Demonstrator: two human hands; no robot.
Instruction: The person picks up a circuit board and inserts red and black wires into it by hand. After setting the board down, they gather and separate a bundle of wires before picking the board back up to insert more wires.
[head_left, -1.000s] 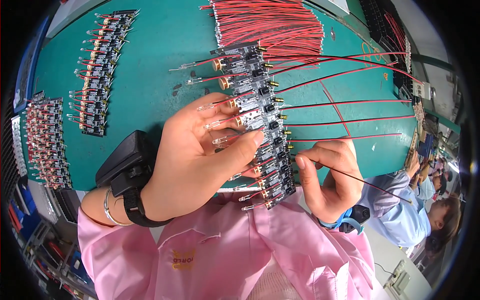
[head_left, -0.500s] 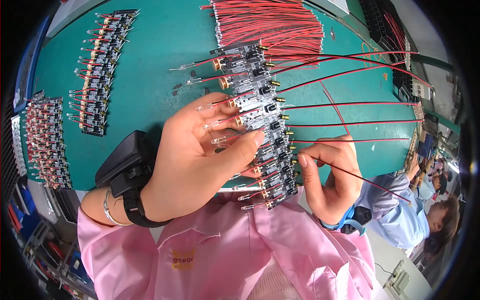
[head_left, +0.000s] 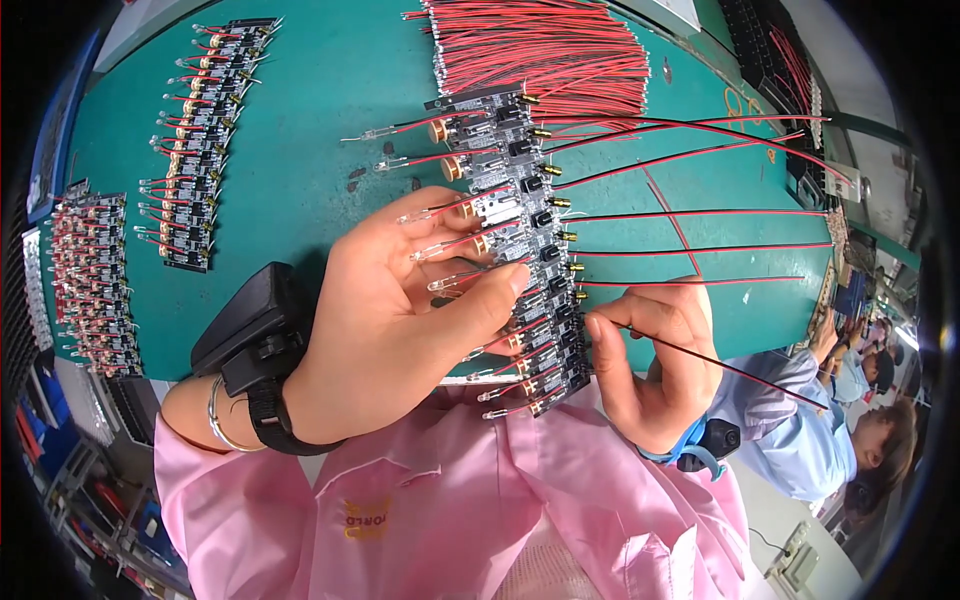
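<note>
Left of the board strip (head_left: 522, 215), a second strip (head_left: 203, 145) lies on the green table (head_left: 300, 120). The left hand (head_left: 405, 310) grips the board strip (raised over the table); at its right side, the right hand (head_left: 655, 350) pinches a red-and-black wire (head_left: 716, 360).

With its left wrist (head_left: 312, 398) bent little and set at eight o'clock, the left grip (head_left: 395, 310) is placed at nine, its left thumb (head_left: 490, 300) stretched toward two, opposed by half-curled left fingers (head_left: 428, 206). The right grip (head_left: 660, 360) is held past three o'clock, right thumb (head_left: 609, 360) and right index finger (head_left: 648, 311) pinched together, above the right wrist (head_left: 650, 432) at four.
</note>
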